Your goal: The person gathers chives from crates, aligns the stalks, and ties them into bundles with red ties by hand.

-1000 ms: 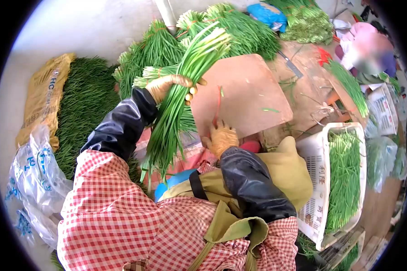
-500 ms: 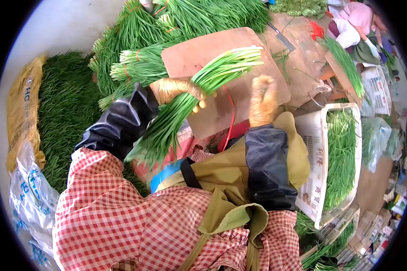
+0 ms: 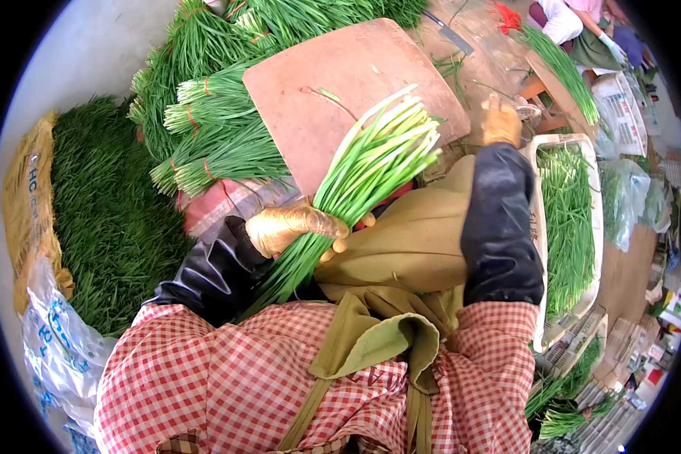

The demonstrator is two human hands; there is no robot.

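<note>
A loose bunch of garlic chives [image 3: 378,159] is wrapped in the gloved fingers of my left hand [image 3: 295,229]. Its pale cut ends point up and to the right, and the green leaves trail down under my left forearm. My right hand [image 3: 501,122], also gloved, is held up to the right of the bunch, apart from it. Its fingers are curled closed, and whether they pinch something small does not show. Beyond the bunch lies a brown board [image 3: 348,72] with a few stray bits on it.
Tied chive bundles [image 3: 223,125] are piled behind and left of the board. A heap of loose chives [image 3: 106,219] lies at the left beside a yellow sack [image 3: 30,204]. A white crate [image 3: 594,291] of chives stands at the right. A knife [image 3: 452,36] rests behind. Another person [image 3: 575,26] works far right.
My left hand has brought the chives down, closer to my body, with the stems tilted more upright. My right hand has moved right and slightly up, away from the bunch. The view has shifted.
</note>
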